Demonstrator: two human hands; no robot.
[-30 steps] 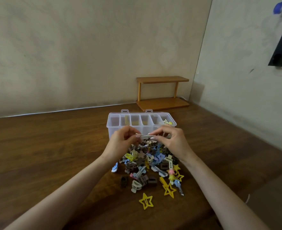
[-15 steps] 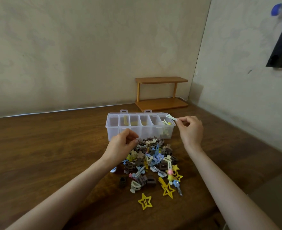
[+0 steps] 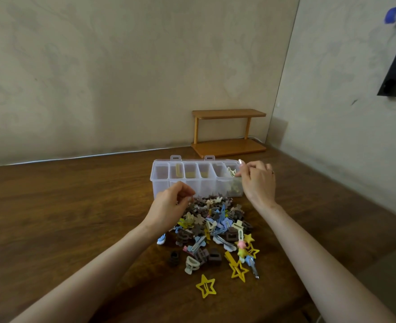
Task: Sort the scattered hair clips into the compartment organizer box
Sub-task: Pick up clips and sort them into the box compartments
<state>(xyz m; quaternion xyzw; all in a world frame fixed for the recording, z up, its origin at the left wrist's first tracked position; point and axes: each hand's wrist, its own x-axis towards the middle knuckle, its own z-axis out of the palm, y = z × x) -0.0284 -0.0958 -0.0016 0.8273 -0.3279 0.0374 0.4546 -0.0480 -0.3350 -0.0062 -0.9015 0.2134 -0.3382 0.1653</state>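
We've got the organizer box (image 3: 160, 183) on the table (image 3: 75, 206), clip pile (image 3: 215, 224) just in front of it, shelf (image 3: 229, 148) behind it, to the right. Our left hand (image 3: 169, 206) is just before its front wall, right hand (image 3: 258, 180) over its rightmost compartment.

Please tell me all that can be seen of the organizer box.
The organizer box is a long case of clear plastic, standing level on the wooden table just behind the pile of hair clips. Dividers make a row of six open compartments; two latch tabs rise from its back rim. The rightmost compartment holds pale clips, and the right hand is at its rim.
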